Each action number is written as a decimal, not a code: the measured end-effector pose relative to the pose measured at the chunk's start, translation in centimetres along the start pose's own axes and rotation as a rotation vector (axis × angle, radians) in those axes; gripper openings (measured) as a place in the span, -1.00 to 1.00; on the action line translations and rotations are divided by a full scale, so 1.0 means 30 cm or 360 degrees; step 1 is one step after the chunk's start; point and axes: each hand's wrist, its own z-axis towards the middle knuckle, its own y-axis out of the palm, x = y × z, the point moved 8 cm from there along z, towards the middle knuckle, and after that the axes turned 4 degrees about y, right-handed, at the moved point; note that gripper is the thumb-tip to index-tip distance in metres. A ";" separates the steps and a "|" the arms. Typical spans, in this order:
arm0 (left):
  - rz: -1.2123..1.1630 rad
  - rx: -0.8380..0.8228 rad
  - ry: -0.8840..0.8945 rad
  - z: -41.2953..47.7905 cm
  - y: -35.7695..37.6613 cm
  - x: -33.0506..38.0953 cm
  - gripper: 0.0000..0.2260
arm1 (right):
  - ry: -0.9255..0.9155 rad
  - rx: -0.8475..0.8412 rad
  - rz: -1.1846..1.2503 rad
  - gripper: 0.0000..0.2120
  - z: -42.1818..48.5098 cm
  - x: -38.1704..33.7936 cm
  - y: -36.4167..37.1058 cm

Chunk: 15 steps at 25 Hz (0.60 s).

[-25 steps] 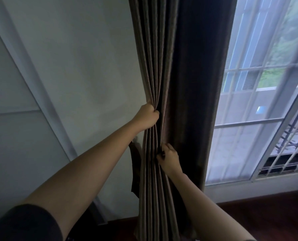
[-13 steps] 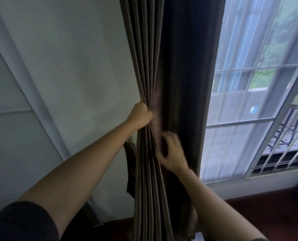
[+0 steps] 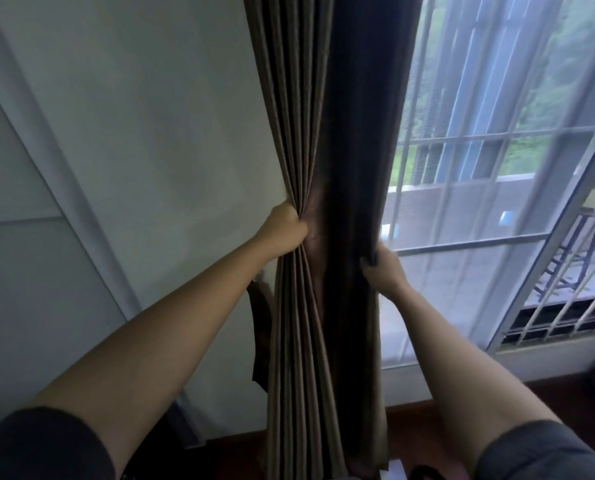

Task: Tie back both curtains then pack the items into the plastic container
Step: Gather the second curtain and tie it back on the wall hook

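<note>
Two hands on curtain point(image 3: 324, 133): left hand point(image 3: 285, 226) fisted around pleats, right hand point(image 3: 382, 268) pinching outer edge; risk: gathered folds slipping loose.

One dark curtain point(image 3: 324, 133), one sheer curtain point(image 3: 479, 237), two hands, and one hanging tieback strap point(image 3: 259, 327).

A pale wall point(image 3: 133, 116) meets a barred window point(image 3: 497, 140) veiled by sheer fabric, daylight falling above dark wooden floor point(image 3: 462, 410).

Dim room, daylight from window point(image 3: 497, 168) at right; curtain point(image 3: 324, 133) backlit, edges bowed.
</note>
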 end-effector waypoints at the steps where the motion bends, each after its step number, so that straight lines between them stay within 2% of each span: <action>1: 0.0028 0.0000 -0.0015 0.004 0.003 0.004 -0.79 | -0.0009 -0.0095 0.0004 -0.61 -0.023 0.005 0.062; 3: 0.0130 -0.0001 -0.0064 0.022 0.002 0.001 -0.93 | -0.0027 -0.0282 0.0033 -0.60 -0.077 0.006 0.180; 5: 0.0239 -0.0015 -0.0094 0.042 0.003 -0.005 -0.76 | -0.0054 -0.0422 0.0041 -0.51 -0.124 -0.010 0.274; 7: 0.0267 -0.0011 -0.0106 0.054 0.001 -0.008 -0.69 | -0.0084 -0.0498 0.0039 -0.41 -0.145 -0.043 0.336; 15: 0.0137 -0.0126 -0.0122 0.047 0.031 -0.006 -0.69 | -0.0121 -0.0684 0.0076 -0.32 -0.157 -0.094 0.401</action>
